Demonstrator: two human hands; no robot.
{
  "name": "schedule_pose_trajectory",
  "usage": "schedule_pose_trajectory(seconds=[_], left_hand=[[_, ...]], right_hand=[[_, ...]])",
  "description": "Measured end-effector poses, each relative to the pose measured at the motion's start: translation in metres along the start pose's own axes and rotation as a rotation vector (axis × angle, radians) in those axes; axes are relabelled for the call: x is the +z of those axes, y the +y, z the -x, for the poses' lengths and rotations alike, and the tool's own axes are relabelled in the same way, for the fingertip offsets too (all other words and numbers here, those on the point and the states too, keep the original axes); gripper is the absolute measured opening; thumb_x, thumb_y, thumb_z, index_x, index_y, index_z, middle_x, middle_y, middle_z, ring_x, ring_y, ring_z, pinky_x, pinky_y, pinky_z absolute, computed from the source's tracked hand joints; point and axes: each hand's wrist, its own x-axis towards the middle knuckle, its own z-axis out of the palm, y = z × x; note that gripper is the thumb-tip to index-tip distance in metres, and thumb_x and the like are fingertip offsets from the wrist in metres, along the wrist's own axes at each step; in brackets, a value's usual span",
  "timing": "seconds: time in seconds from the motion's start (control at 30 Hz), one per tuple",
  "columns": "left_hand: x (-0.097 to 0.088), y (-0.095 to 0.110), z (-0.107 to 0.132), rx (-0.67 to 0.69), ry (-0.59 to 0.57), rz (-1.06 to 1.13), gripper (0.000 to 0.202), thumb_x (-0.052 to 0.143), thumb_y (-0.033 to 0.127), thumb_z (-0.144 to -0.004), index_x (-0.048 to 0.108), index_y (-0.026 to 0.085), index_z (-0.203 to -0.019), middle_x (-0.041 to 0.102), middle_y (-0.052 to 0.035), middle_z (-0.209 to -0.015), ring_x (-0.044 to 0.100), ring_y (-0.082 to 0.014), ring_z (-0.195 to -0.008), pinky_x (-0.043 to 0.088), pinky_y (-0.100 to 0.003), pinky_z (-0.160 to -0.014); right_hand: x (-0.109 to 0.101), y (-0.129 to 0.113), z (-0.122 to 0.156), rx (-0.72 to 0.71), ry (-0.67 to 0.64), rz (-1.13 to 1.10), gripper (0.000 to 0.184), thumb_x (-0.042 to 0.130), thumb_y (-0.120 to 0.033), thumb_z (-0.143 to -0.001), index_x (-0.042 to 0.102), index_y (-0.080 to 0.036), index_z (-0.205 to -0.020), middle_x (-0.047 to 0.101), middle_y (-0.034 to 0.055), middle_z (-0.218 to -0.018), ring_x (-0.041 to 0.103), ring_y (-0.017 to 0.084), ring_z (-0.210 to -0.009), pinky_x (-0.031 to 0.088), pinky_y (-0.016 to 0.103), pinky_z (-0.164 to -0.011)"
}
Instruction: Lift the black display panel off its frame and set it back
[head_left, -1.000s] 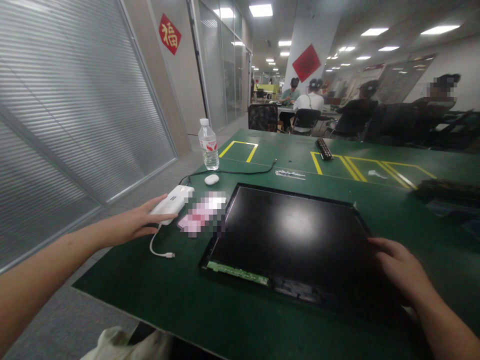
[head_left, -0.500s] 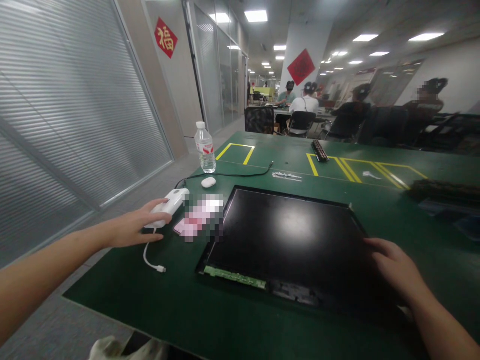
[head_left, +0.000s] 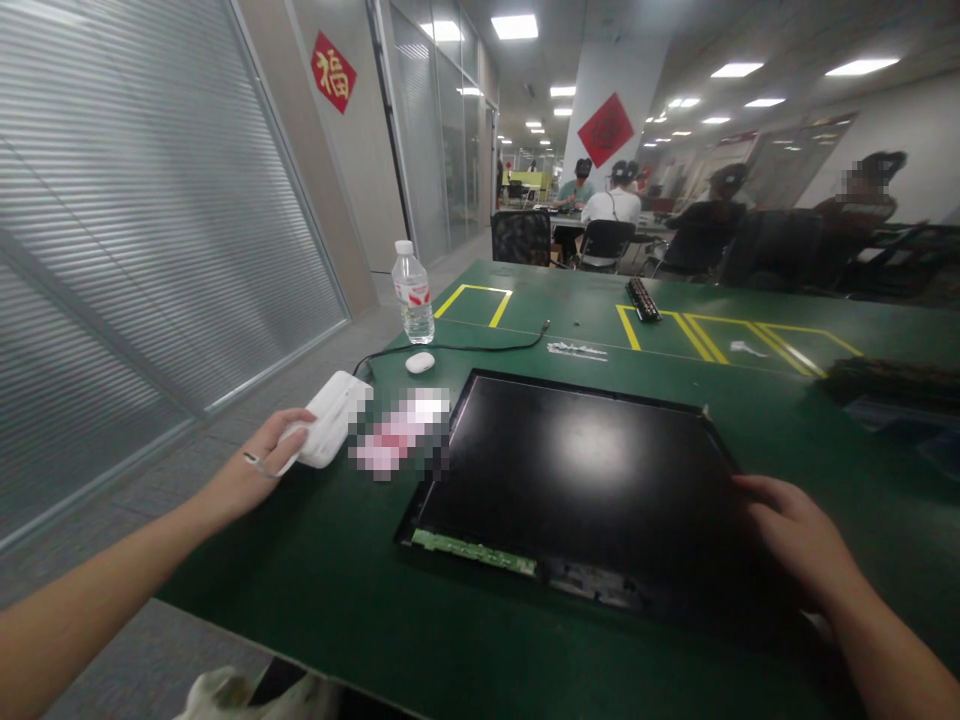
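Observation:
My left hand [head_left: 259, 470] is closed round a white power bank [head_left: 326, 418] at the left edge of the green table [head_left: 360, 590], with its short white cable tucked under the fingers. The power bank is lifted and tilted. Beside it lies a pink phone [head_left: 397, 435], blurred out. A large black display panel [head_left: 585, 480] lies flat in front of me, a green circuit strip [head_left: 472, 550] along its near edge. My right hand [head_left: 799, 540] rests on the panel's right side, fingers lying flat.
A water bottle [head_left: 413, 292], a small white case [head_left: 420, 362] and a black cable [head_left: 465, 346] lie behind the phone. Yellow tape marks and a black strip [head_left: 644, 298] are farther back. Several seated people work at tables beyond. A white bag [head_left: 247, 693] sits below the table edge.
My left hand has closed on the power bank, gathered its cable and lifted it back toward the table's left edge. My right hand has stayed on the panel.

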Motion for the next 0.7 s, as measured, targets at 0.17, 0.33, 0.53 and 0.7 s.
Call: schedule_pose_trajectory(seconds=[0.17,0.33,0.53,0.7], left_hand=[[-0.001,-0.009,0.007,-0.042,-0.080,0.032,0.064,0.032,0.063,-0.101,0.059,0.027,-0.147,0.065,-0.0125,-0.150,0.060,-0.0427,-0.136,0.045,-0.062,-0.114],[-0.015,-0.023,0.006,0.083,-0.147,-0.012,0.065,0.035,0.051,-0.097,0.064,0.025,-0.149,0.046,-0.0066,-0.171,0.042,-0.0412,-0.155,0.031,-0.061,-0.126],[-0.025,-0.019,0.007,0.352,-0.145,-0.169,0.072,0.063,0.064,-0.085,0.066,0.029,-0.148,0.038,-0.0101,-0.175,0.042,-0.0437,-0.154,0.036,-0.062,-0.124],[-0.024,-0.009,0.010,0.436,-0.110,-0.154,0.070,0.053,0.084,-0.087,0.082,0.033,-0.123,0.060,-0.0122,-0.159,0.059,-0.0424,-0.140,0.044,-0.059,-0.118]], right_hand=[[0.001,0.002,-0.001,-0.002,-0.002,0.016,0.039,0.057,-0.029,-0.066,0.071,-0.025,-0.102,0.072,0.0139,-0.120,0.064,0.039,-0.126,0.045,0.049,-0.113],[0.000,0.000,0.000,0.016,-0.014,0.041,0.041,0.055,-0.032,-0.065,0.072,-0.023,-0.101,0.072,0.0163,-0.123,0.064,0.040,-0.127,0.046,0.049,-0.112],[0.000,0.001,-0.001,-0.001,-0.001,0.034,0.042,0.056,-0.032,-0.063,0.072,-0.025,-0.102,0.072,0.0150,-0.123,0.062,0.040,-0.129,0.045,0.051,-0.114],[0.000,0.002,-0.002,0.006,-0.024,0.048,0.044,0.054,-0.035,-0.064,0.071,-0.023,-0.103,0.070,0.0191,-0.130,0.062,0.043,-0.130,0.044,0.054,-0.114]])
